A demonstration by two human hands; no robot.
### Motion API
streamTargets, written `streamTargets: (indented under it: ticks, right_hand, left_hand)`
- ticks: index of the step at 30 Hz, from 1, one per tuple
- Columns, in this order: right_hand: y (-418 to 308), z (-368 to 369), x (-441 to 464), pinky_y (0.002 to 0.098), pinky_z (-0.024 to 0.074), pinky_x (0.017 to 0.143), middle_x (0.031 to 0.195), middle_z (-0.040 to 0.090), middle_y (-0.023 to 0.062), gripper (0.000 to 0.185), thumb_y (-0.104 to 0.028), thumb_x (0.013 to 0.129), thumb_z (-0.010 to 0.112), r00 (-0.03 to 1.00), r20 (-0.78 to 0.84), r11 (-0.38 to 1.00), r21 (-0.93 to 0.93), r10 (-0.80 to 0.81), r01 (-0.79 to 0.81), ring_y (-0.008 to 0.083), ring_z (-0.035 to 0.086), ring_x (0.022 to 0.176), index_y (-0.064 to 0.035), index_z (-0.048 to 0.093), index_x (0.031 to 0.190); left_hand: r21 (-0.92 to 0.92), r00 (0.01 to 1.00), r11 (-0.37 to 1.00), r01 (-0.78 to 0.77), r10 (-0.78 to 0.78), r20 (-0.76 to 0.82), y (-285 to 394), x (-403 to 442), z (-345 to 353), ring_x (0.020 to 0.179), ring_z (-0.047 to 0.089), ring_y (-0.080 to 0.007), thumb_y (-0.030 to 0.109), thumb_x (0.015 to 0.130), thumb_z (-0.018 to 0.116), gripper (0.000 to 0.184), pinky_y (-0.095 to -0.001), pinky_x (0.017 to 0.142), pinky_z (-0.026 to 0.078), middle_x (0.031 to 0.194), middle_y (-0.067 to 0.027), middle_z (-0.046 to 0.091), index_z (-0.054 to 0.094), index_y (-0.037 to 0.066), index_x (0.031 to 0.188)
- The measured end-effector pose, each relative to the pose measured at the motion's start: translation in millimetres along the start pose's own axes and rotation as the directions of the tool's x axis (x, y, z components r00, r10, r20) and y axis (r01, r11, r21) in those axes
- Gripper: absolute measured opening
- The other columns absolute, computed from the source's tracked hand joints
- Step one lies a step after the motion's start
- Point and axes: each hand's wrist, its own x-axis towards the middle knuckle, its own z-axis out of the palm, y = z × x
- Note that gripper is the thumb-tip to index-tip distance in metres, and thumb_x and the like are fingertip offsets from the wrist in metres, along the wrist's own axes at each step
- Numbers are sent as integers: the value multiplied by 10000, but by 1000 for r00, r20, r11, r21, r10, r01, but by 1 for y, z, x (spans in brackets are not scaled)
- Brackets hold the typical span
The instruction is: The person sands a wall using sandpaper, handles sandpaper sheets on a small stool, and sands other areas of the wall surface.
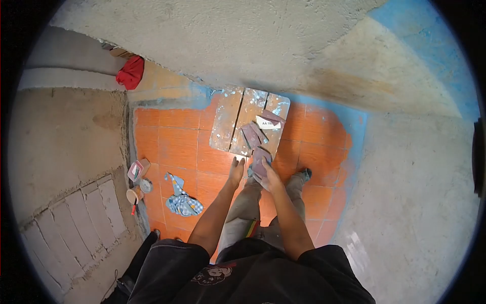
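Note:
My right hand (pixel 268 178) grips a maroon sandpaper piece (pixel 261 161) just off the near edge of a paint-spattered wooden stool (pixel 225 119). To its left, my left hand (pixel 236 171) is held empty with its fingers apart, close to the stool's near edge. On the stool top lie more folded maroon sandpaper pieces (pixel 250 137). Another sandpaper piece (pixel 273 117) rests by a pale label (pixel 267 123) with printed letters, near the stool's right side.
A checked cloth (pixel 185 204) lies on the orange tiles at left. Beside the left wall stand a pink-rimmed container (pixel 135 171), a round tub (pixel 134 195) and a jar (pixel 146 185). A red bag (pixel 130 72) sits upper left. Another person's dark-clothed leg (pixel 143 257) shows lower left.

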Motion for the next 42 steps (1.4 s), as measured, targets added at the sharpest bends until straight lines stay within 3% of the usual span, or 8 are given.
streamTargets:
  ticks: [1, 2, 8, 12, 21, 26, 33, 42]
  right_hand:
    - [0, 4, -4, 464, 339, 1085, 1337, 517, 39, 564, -425, 882, 700, 999, 40, 1000, 25, 5, -6, 249, 444, 1274, -241, 477, 1366]
    - [0, 8, -9, 465, 345, 1081, 1345, 507, 38, 563, -433, 881, 698, 997, 81, 999, 47, 10, -14, 251, 445, 1273, -245, 478, 1364]
    - [2, 17, -1, 493, 354, 1083, 1415, 423, 52, 689, -486, 851, 713, 985, 166, 997, -66, 46, -35, 285, 408, 1308, -180, 424, 1398]
    - [12, 2, 35, 472, 397, 1060, 1403, 434, 71, 702, -482, 836, 733, 998, 18, 975, -216, -56, 59, 279, 425, 1300, -108, 450, 1358]
    - [22, 12, 49, 395, 484, 946, 1178, 598, 35, 612, -390, 826, 774, 941, -70, 941, 53, -332, 336, 186, 589, 1054, -65, 516, 1276]
    - [7, -19, 53, 412, 437, 982, 1240, 582, 24, 566, -328, 824, 787, 945, -25, 944, -56, -326, 324, 187, 564, 1124, -136, 524, 1286]
    - [-27, -35, 34, 447, 456, 980, 1235, 588, 21, 547, -307, 823, 788, 904, -18, 883, -222, -427, 413, 199, 562, 1157, -145, 532, 1279]
    - [-46, -13, 0, 287, 512, 809, 1067, 630, 40, 416, -222, 839, 781, 904, -94, 904, -136, -418, 404, 132, 617, 960, -60, 585, 1169]
  left_hand:
    - [-90, 998, 994, 56, -55, 18, 5, 4, 0, 1448, 243, -321, 435, 970, 503, 791, -477, 1154, 202, 1573, -203, 235, 119, 59, 1550]
    - [-76, 995, 995, 67, -72, -64, 9, 6, 4, 1349, 401, -284, 360, 974, 510, 721, -377, 1088, 328, 1464, -190, 419, 211, -8, 1518]
    - [-349, 990, 927, 137, -116, 80, 9, 25, 4, 1143, 503, -200, 307, 990, 486, 387, -434, 984, 386, 1257, -47, 552, 505, 99, 1315]
    - [-486, 997, 871, 71, -43, 69, -1, 37, -1, 1158, 499, -232, 331, 1002, 476, 349, -460, 979, 386, 1217, -63, 538, 512, 121, 1278]
    - [-552, 999, 834, -2, -27, -45, -10, 55, 3, 1010, 597, -277, 335, 1018, 504, 319, -415, 891, 509, 1057, -107, 558, 503, 26, 1094]
    - [-415, 994, 910, -11, -36, -104, -13, 61, 11, 1017, 606, -310, 364, 998, 536, 375, -439, 920, 523, 1069, -135, 549, 447, 7, 1075]
    - [-597, 1000, 802, 10, 0, 16, -37, 59, 37, 1005, 611, -329, 346, 962, 603, 451, -474, 918, 543, 1073, -160, 524, 308, 34, 1100]
    - [-601, 989, 786, 147, -134, 67, -17, 41, 46, 1044, 605, -328, 342, 966, 585, 412, -486, 960, 520, 1078, -153, 542, 371, 26, 1122]
